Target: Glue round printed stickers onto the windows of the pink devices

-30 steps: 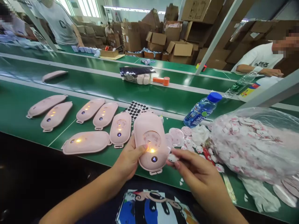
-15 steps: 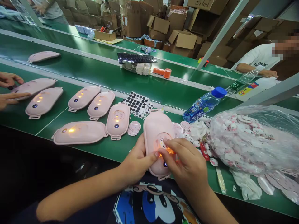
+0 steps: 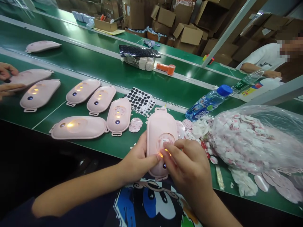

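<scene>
My left hand [image 3: 138, 159] grips the left side of a pink oval device [image 3: 161, 129] that glows orange near its round middle panel, thumb across its lower face. The fingers of my right hand [image 3: 187, 162] are curled and press down on that round panel; what lies under the fingertips is hidden. The device sits at the near edge of the green belt [image 3: 99, 72]. A clear plastic bag [image 3: 258, 138] full of small pink-and-white stickers lies to the right, with loose stickers [image 3: 199, 129] between it and the device.
Several more pink devices [image 3: 78, 126] lie lit on the belt to the left. Another person's hands [image 3: 6, 80] touch the far-left ones. A sheet of black dots [image 3: 139, 99], a blue-capped bottle [image 3: 208, 101], an orange tool [image 3: 167, 67] and cardboard boxes [image 3: 187, 34] lie beyond. A seated person [image 3: 270, 58] is at right.
My right hand came from the loose stickers onto the device's round panel and now presses there. The device moved lower toward me. Another person's hands appeared at the far left.
</scene>
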A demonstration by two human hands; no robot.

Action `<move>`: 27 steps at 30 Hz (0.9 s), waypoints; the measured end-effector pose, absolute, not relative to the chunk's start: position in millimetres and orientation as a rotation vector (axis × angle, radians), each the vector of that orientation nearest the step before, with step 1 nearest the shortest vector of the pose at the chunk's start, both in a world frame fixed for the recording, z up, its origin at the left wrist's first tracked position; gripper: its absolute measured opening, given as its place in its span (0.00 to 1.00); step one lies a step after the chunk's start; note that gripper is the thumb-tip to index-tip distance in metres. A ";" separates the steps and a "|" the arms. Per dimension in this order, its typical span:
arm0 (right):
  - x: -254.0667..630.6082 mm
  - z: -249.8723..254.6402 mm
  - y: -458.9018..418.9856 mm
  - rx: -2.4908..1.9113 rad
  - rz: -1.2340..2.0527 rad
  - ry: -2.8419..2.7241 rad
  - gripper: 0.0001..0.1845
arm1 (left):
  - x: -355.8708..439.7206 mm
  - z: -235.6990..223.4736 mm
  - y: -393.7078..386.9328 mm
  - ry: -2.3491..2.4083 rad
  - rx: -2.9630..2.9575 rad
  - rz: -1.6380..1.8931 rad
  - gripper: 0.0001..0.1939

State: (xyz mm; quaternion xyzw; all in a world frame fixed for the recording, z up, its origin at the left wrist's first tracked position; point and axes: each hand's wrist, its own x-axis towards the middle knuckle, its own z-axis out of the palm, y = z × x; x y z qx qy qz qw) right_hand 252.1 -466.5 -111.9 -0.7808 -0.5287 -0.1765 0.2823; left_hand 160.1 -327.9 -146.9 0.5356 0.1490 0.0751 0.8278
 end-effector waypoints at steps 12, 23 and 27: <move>247.3 -145.5 -460.3 -1.532 0.583 -0.671 0.36 | 150.6 -149.1 -324.5 0.247 0.948 0.236 0.36; 244.9 -142.2 -462.6 -1.554 0.562 -0.596 0.35 | 156.1 -147.8 -326.8 0.250 0.962 0.260 0.33; 244.8 -142.1 -462.9 -1.546 0.554 -0.633 0.34 | 158.7 -149.3 -327.4 0.279 0.979 0.276 0.30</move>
